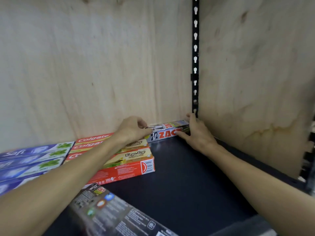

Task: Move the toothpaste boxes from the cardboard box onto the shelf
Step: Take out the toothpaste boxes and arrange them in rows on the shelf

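Note:
A silver Zact toothpaste box (167, 131) lies along the back of the dark shelf (190, 171), against the plywood wall. My left hand (132, 129) holds its left end with curled fingers. My right hand (196, 133) holds its right end, thumb along the front face and fingers over the top. Red Colgate boxes (92, 139), beige Kayu Sugi boxes (136, 155) and blue Safi boxes (30, 157) lie in rows to the left. The cardboard box is out of view.
A grey toothpaste box (109, 210) lies blurred at the shelf's near edge under my left forearm. A black slotted upright (195, 57) runs up the back corner. A plywood side wall (255, 82) closes the right.

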{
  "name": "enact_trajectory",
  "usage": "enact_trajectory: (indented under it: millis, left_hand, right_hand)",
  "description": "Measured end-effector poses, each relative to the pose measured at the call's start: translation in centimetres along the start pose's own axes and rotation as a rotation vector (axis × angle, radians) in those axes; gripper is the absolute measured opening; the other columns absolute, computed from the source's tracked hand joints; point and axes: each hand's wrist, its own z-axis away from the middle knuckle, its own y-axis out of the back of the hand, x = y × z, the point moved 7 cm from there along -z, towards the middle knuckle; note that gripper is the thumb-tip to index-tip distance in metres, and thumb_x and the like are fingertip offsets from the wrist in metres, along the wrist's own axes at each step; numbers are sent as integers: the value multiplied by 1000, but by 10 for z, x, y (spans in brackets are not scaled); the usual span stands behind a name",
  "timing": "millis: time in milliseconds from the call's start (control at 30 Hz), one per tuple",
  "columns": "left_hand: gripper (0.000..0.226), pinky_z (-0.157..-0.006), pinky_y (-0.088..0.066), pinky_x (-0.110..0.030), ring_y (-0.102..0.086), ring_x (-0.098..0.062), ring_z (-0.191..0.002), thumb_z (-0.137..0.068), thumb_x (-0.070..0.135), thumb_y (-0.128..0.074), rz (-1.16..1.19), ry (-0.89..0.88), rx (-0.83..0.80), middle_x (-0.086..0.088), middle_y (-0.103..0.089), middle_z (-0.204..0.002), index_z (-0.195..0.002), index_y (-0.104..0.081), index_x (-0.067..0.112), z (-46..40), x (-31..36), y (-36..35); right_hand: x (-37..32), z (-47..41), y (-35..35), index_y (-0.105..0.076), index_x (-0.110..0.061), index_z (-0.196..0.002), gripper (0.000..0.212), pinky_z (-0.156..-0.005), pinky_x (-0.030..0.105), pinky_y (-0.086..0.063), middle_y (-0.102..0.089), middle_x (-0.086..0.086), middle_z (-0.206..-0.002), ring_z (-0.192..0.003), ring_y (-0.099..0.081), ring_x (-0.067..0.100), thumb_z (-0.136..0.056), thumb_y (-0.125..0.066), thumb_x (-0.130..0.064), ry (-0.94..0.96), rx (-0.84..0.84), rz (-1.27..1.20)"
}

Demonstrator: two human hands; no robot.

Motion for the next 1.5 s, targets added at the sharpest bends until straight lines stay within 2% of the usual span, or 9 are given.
enact_trajectory:
  millis: [267,433,567,733,800,933,1033,1233,1500]
  left_hand:
    - [33,-91,-43,-20,-61,-4,-109,-86,40,-76,65,-187,-38,14,-68,-113,-115,-68,27,74,23,35]
    - [27,-102,-41,-27,-58,-3,-111,-84,50,-74,77,-359,163,19,-69,-109,-105,-73,33,135,29,64]
    - [17,-100,-34,-24,-52,-6,-115,-93,46,-65,99,-387,293,23,-69,-105,-96,-76,33,186,24,87]
    - [41,-104,-39,-25,-53,-4,-121,-108,42,-35,267,-294,192,18,-68,-116,-102,-75,33,231,-5,84]
    - [35,-106,-39,-43,-56,-8,-117,-103,43,-40,219,-310,195,20,-68,-111,-101,-73,33,241,-13,85]
    - [20,-103,-41,-45,-55,-7,-114,-89,39,-55,194,-323,138,20,-65,-110,-101,-68,32,251,-12,86]
    - [14,-106,-42,-42,-53,-5,-117,-95,35,-60,195,-323,62,16,-61,-116,-108,-64,32,252,-11,79]
    - [29,-90,-41,-28,-50,-1,-108,-84,60,-66,148,-268,113,21,-61,-107,-95,-62,33,252,-11,79]
    - [22,-104,-49,-42,-63,-3,-111,-87,40,-76,381,-233,-52,15,-70,-115,-107,-71,32,253,-19,73]
  right_hand:
    - [-38,72,28,-39,-16,-146,68,-108,41,-42,-51,8,-139,-127,-47,25,-92,-67,-47,183,95,11]
    - [-65,132,49,-53,-17,-136,49,-105,35,-43,-57,-1,-124,-117,-52,15,-95,-65,-41,287,91,-173]
    - [-82,181,74,-71,-26,-109,15,-84,24,-49,-70,-12,-102,-94,-63,6,-99,-63,-33,229,46,-456]
    - [-105,234,80,-74,-30,-112,39,-80,14,-46,-74,-6,-102,-91,-66,5,-98,-51,-58,214,-302,-734]
    - [-110,243,82,-69,-35,-121,45,-89,16,-47,-73,-6,-108,-100,-65,7,-91,-53,-65,237,-389,-740]
    - [-115,261,70,-55,-45,-133,63,-104,31,-43,-66,-10,-118,-116,-59,8,-75,-78,-54,267,-564,-601]
    - [-116,264,70,-55,-38,-132,71,-107,36,-42,-66,-10,-114,-115,-60,9,-71,-91,-42,283,-500,-547]
    - [-82,232,81,-68,-27,-122,34,-107,37,-50,-72,-5,-119,-115,-67,11,-89,-78,-21,213,-428,-632]
    - [-69,219,69,-66,-40,-127,30,-95,29,-53,-72,-12,-117,-110,-66,4,-97,-67,-35,170,-379,-545]
